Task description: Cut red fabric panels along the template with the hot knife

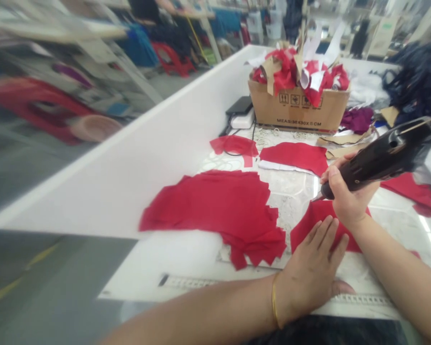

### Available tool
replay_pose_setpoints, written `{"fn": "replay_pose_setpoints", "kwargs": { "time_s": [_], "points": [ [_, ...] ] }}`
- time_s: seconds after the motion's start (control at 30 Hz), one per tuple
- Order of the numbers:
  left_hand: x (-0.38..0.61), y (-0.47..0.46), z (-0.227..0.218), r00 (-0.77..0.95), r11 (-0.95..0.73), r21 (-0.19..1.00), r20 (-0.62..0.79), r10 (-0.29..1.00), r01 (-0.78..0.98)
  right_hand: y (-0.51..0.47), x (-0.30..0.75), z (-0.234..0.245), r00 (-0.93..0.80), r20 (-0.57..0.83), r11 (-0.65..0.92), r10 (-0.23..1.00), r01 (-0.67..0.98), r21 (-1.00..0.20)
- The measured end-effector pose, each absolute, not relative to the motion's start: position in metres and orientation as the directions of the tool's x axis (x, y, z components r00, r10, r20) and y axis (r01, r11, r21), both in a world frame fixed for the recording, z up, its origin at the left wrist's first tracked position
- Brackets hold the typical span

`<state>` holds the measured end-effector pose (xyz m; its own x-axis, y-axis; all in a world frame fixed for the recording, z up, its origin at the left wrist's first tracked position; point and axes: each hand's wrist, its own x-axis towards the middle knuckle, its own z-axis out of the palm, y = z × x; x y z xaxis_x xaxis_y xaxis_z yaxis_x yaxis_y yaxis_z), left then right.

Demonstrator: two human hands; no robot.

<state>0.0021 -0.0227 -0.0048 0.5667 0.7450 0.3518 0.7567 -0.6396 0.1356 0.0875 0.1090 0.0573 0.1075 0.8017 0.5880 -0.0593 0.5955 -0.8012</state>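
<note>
right fingers (335, 175): closed around black cutter (384, 160)
left fingers (321, 237): open, flat on red fabric (318, 220)
table (294, 201): cut red pieces (215, 211) laid out, scrap box (298, 115) behind

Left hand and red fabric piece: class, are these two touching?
Touching. The head view shows the left hand lying with its fingers spread on the red fabric piece.

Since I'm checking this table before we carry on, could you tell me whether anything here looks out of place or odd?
The large red fabric piece stands out: its lower right edge is ragged and stepped, not a clean line. The cardboard box also looks overfull, with red and white scraps heaped well above its rim.
</note>
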Motion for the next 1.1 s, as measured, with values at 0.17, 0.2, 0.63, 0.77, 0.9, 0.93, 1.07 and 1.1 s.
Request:
{"fn": "replay_pose_setpoints", "kwargs": {
  "time_s": [0.17,0.2,0.63,0.77,0.9,0.93,1.07,1.1],
  "points": [
    [0.003,-0.022,-0.006,0.560,-0.643,0.153,0.369,0.742,0.751,0.100,0.083,0.058,0.168,0.621,0.642,0.765,-0.127,-0.756],
    [0.003,-0.022,-0.006,0.559,-0.644,0.162,0.370,0.742,0.747,0.098,0.082,0.058,0.167,0.627,0.648,0.761,-0.140,-0.749],
    [0.006,-0.022,-0.007,0.564,-0.635,0.247,0.303,0.768,0.732,0.076,0.083,0.071,0.018,0.611,0.596,0.792,-0.246,-0.765],
    [0.006,-0.022,-0.003,0.569,-0.629,0.214,0.281,0.772,0.747,0.068,0.082,0.072,-0.002,0.613,0.595,0.790,-0.239,-0.768],
    [0.007,-0.022,0.001,0.564,-0.628,0.198,0.300,0.770,0.753,0.068,0.079,0.067,-0.030,0.592,0.564,0.806,-0.267,-0.781],
    [0.008,-0.022,0.002,0.562,-0.627,0.203,0.299,0.771,0.752,0.068,0.078,0.065,-0.023,0.592,0.567,0.805,-0.262,-0.781],
    [0.008,-0.021,-0.001,0.562,-0.623,0.224,0.281,0.778,0.750,0.069,0.077,0.064,0.010,0.603,0.593,0.798,-0.196,-0.781],
    [0.007,-0.020,-0.001,0.560,-0.625,0.232,0.291,0.776,0.745,0.070,0.078,0.064,0.006,0.604,0.593,0.797,-0.195,-0.781]
  ]
}}
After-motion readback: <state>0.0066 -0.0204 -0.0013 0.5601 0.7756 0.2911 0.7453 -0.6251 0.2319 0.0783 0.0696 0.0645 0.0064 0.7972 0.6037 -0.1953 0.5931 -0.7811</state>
